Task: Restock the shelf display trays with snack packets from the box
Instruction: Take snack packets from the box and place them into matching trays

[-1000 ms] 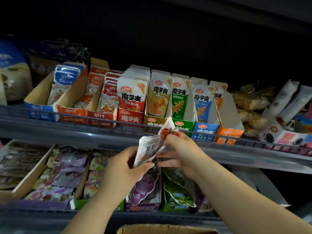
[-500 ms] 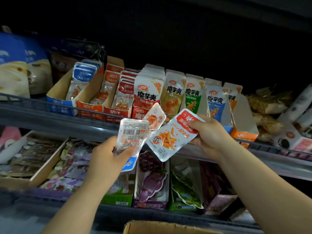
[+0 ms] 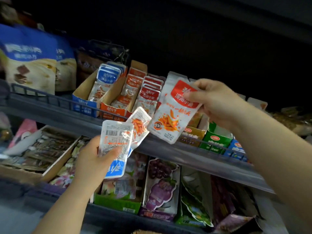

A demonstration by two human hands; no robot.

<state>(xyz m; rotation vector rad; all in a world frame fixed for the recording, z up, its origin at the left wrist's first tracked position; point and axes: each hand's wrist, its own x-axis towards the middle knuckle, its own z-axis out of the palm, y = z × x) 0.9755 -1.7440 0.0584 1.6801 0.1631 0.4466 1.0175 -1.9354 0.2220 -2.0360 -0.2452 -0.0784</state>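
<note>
My right hand (image 3: pixel 214 100) pinches a red-topped snack packet (image 3: pixel 170 119) by its top, holding it in front of the upper shelf. My left hand (image 3: pixel 94 161) grips a small stack of packets (image 3: pixel 116 141), the front one back-side out with a barcode and a blue end, a second one fanned out behind it. On the upper shelf stand cardboard display trays: a blue tray (image 3: pixel 84 105), an orange tray (image 3: pixel 111 110) and a red row of packets (image 3: pixel 148 95) just left of the held packet. The rim of the cardboard box (image 3: pixel 143 232) peeks in at the bottom edge.
A wire rail (image 3: pixel 50 98) runs along the upper shelf front. Big blue bags (image 3: pixel 28 58) stand at far left. Yellow, green (image 3: pixel 216 139) and blue trays sit under my right wrist. The lower shelf holds grape packets (image 3: pixel 160 186) and other snack trays.
My right hand has drawn one red-topped packet off the stack and lifted it up and right toward the upper shelf trays. My left hand stays low with the remaining packets; the view has shifted left.
</note>
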